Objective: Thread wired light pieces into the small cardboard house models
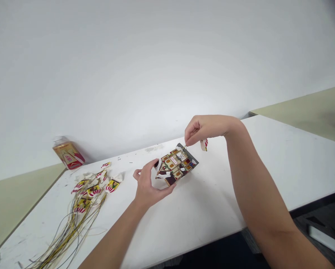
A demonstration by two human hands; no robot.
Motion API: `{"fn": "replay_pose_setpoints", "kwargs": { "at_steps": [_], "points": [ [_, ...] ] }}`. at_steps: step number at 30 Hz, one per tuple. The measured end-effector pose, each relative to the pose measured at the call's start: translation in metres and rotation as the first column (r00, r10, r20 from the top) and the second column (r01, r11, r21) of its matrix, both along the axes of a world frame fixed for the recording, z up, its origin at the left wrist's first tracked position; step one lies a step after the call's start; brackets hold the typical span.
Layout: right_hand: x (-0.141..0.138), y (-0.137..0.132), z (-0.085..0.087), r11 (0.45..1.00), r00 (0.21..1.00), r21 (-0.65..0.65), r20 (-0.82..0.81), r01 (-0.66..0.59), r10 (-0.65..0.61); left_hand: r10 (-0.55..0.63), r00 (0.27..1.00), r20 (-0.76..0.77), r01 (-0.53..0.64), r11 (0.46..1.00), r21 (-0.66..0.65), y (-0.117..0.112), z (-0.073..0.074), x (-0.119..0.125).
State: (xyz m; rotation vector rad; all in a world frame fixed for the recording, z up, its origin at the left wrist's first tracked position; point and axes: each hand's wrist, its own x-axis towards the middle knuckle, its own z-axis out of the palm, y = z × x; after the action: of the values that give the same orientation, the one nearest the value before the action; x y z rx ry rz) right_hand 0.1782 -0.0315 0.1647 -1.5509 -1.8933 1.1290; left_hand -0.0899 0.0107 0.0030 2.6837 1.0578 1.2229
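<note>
My left hand [147, 186] grips a small printed cardboard house box [176, 166] lying on the white table [212, 201], fingers curled round its near end. Above the box's far end, my right hand [203, 129] is pinched shut on a thin wire that runs down into the box. A small red-and-white tag [204, 144] hangs just under that hand.
A pile of red, white and yellow tags [93, 185] with long thin wires [69, 231] lies on the table's left part. A red and tan carton [68, 154] stands tilted at the wall behind it. The table's near edge runs diagonally below my arms.
</note>
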Motion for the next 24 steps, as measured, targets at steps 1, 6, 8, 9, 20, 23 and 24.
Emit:
{"fn": "replay_pose_setpoints", "kwargs": {
  "at_steps": [1, 6, 8, 9, 20, 23, 24],
  "points": [
    [0.0, 0.001, 0.0, 0.999, 0.999, -0.015, -0.013, -0.044, 0.043, -0.002, 1.0, 0.002, 0.002, 1.0, 0.0, 0.0, 0.0, 0.0],
    [0.004, 0.011, -0.006, 0.99, 0.989, 0.005, -0.045, -0.14, 0.14, -0.015, 1.0, 0.006, 0.015, 1.0, 0.013, 0.0, 0.0, 0.0],
    [0.008, 0.017, -0.011, 0.996, 0.996, -0.005, 0.024, -0.089, 0.089, -0.018, 1.0, 0.008, 0.018, 1.0, 0.02, 0.0, 0.0, 0.0],
    [0.009, 0.02, -0.013, 0.999, 0.995, -0.011, 0.091, -0.032, 0.033, -0.022, 1.0, 0.009, 0.021, 1.0, 0.022, 0.0, 0.0, 0.0],
    [-0.011, 0.019, -0.006, 0.95, 0.786, 0.037, 0.552, 0.309, -0.277, 0.005, 1.0, 0.012, -0.005, 1.0, -0.014, -0.001, 0.0, 0.001],
    [-0.029, 0.02, -0.006, 0.977, 0.794, 0.028, 0.578, 0.213, -0.19, 0.029, 0.998, 0.051, -0.026, 0.998, -0.051, -0.002, 0.0, 0.001],
    [-0.035, 0.023, -0.009, 0.982, 0.779, 0.035, 0.603, 0.186, -0.169, 0.031, 0.997, 0.065, -0.027, 0.998, -0.061, -0.002, 0.001, 0.002]
  ]
}}
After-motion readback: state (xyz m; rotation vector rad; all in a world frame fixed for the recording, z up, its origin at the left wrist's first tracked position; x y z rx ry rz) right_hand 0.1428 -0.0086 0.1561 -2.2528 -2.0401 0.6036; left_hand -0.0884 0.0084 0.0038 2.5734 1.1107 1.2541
